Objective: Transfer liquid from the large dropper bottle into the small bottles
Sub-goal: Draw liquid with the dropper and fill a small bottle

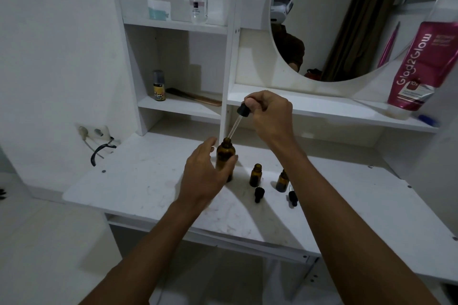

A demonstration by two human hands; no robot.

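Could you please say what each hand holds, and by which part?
The right hand pinches the dropper by its bulb; the left hand holds the large bottle round its body.

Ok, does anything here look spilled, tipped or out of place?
No spill shows. The pink Glad2Glow tube leans tilted on the right shelf, and two black dropper caps lie on their sides before the open small bottles.

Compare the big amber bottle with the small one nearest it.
The big bottle is taller and wider than the small bottle. The left hand holds the big bottle; the small bottle stands free. Both are amber, upright, uncapped.
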